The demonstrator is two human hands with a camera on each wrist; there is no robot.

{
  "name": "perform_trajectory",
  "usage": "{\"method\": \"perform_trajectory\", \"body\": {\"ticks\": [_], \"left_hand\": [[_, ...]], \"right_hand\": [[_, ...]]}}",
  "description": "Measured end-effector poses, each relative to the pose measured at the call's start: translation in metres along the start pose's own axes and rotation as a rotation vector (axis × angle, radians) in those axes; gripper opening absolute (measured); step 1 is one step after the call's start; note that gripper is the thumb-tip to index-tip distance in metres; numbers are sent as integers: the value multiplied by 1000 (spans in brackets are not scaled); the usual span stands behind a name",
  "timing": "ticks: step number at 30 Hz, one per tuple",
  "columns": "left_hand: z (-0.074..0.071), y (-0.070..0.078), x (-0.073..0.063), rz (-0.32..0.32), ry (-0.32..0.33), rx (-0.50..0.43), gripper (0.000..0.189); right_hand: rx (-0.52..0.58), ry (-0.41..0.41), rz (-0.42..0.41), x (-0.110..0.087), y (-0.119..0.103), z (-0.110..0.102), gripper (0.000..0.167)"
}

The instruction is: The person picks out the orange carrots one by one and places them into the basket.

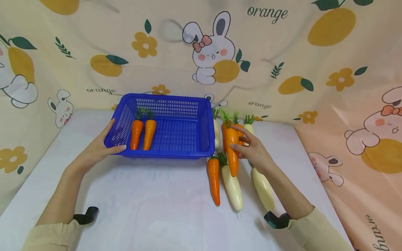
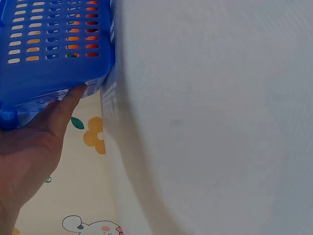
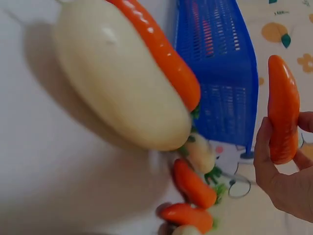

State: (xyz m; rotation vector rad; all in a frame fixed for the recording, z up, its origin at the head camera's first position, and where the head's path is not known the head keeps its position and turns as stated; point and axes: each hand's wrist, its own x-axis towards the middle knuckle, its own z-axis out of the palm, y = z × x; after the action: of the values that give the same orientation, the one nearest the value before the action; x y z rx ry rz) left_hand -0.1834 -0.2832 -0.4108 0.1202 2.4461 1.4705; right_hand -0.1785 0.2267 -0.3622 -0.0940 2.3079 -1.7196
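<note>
My right hand (image 1: 255,151) grips an orange carrot (image 1: 233,162) with green leaves, held up over the other vegetables right of the blue basket (image 1: 177,136). In the right wrist view the same carrot (image 3: 283,107) stands between thumb and fingers. My left hand (image 1: 95,151) holds the basket's front left corner, the thumb on the front rim and the fingers along the left side. In the left wrist view, one finger lies against the outer wall. Inside the basket, at its left end, two carrots (image 1: 136,134) lie side by side.
Right of the basket lie a carrot (image 1: 214,181), a white radish (image 1: 233,188) and another white radish (image 1: 263,188) partly under my right arm. Farther back are more carrots (image 1: 224,136) and radishes (image 1: 216,134), partly hidden. A printed cloth (image 1: 176,62) hangs behind the white table (image 1: 141,205).
</note>
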Motion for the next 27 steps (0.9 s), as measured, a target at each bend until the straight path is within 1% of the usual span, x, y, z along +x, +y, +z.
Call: {"method": "perform_trajectory", "body": {"ticks": [3,7,10,13,17,20,23,27], "left_hand": [[0,0,-1,-3,1,0,105],[0,3,-2,-4,7,3,106],[1,5,-2,-4,10,-2,106],[1,4,-2,-6,8,-8,106],[1,1,-2,-8,3,-11,105],[1,0,-2,-9,4,-14,105],[1,0,-1,-8,10,-14,105],[1,1,-1,-4,14,-11,105]], "right_hand": [[-8,-11,-21,10,-9,7,63],[-47,-20,-48,27,-21,15,64],[-54,-27,-51,40,-30,22,64],[-35,-52,-54,53,-39,31,65],[-50,-74,-77,69,-47,44,65],[-75,-86,-92,81,-51,53,64],[-87,-116,-104,93,-52,62,63],[-86,-149,-108,108,-51,77,64]]}}
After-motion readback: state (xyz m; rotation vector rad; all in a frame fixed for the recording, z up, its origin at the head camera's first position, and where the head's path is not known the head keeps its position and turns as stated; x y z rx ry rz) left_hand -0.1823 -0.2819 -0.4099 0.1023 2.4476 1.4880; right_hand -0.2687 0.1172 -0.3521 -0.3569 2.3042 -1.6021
